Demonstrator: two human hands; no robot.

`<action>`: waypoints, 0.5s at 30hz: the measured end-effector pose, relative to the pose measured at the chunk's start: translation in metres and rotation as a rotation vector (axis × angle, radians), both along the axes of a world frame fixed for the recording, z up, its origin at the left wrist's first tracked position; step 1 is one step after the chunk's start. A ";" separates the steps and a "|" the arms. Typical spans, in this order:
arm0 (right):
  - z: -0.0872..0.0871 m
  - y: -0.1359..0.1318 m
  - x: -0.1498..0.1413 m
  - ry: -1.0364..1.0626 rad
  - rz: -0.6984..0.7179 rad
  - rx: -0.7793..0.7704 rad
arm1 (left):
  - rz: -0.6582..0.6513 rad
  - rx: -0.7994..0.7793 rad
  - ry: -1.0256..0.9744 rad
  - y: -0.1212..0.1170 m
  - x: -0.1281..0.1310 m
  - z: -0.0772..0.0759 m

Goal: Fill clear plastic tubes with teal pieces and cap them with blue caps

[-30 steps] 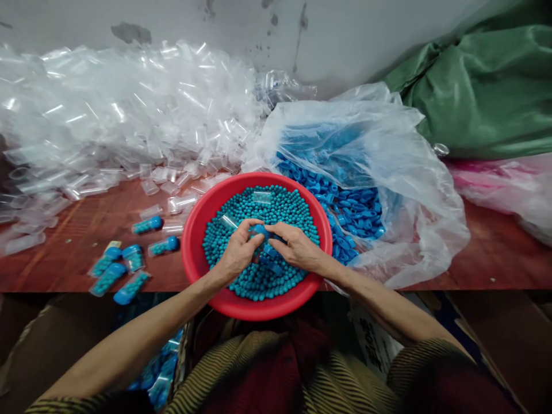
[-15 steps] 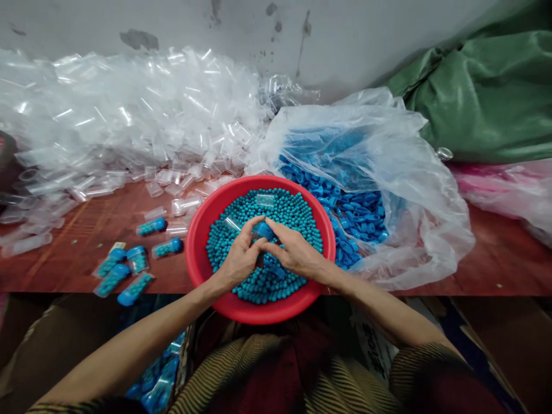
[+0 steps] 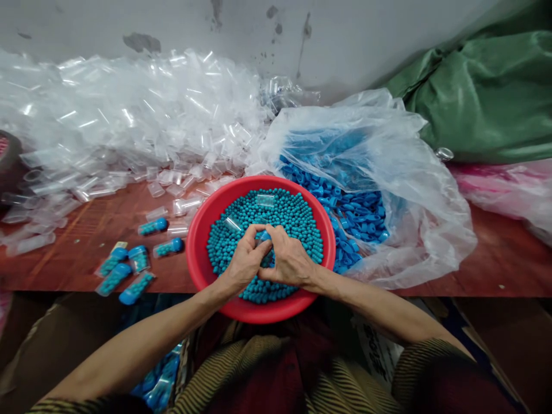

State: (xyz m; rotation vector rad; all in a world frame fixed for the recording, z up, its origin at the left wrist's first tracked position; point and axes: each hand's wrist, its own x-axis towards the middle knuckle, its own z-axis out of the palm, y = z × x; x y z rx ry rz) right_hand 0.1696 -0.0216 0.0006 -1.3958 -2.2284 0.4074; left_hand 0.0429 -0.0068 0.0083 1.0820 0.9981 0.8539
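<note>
Both my hands meet above a red basin (image 3: 197, 230) filled with small teal beads (image 3: 288, 210). Between my fingers is a small clear tube with a blue cap (image 3: 264, 236), mostly hidden by the fingers. My left hand (image 3: 242, 260) grips it from the left, thumb and forefinger bent around it. From the right, my right hand (image 3: 291, 259) has its fingers curled over the cap end, thumb below. Two clear tubes lie on the beads just beyond my hands, one a see-through tube (image 3: 265, 200), the other a slanted tube (image 3: 233, 223).
Several filled blue-capped tubes (image 3: 114, 279) lie left of the basin near the table edge (image 3: 64, 282). Behind them is a large heap of clear tubes (image 3: 142, 115). To the right, a plastic bag (image 3: 422, 190) holds blue caps (image 3: 362, 213). Green cloth (image 3: 487, 98) sits back right.
My right hand has turned and curled its fingers more over the blue cap. Both hands have come slightly lower and closer together around the tube.
</note>
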 end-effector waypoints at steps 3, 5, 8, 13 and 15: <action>-0.005 -0.001 0.000 0.043 0.002 0.032 | 0.001 0.002 0.022 -0.001 0.003 0.001; -0.007 -0.002 -0.001 0.061 -0.009 0.066 | 0.004 0.026 0.049 -0.001 0.003 0.001; -0.005 -0.002 -0.003 0.048 -0.031 0.026 | -0.009 0.082 0.107 0.003 0.004 -0.001; 0.007 0.008 0.003 0.049 0.084 -0.198 | -0.078 0.264 0.277 0.017 -0.019 0.003; 0.006 0.015 0.014 0.093 0.102 -0.219 | -0.053 0.311 0.356 0.021 -0.043 0.012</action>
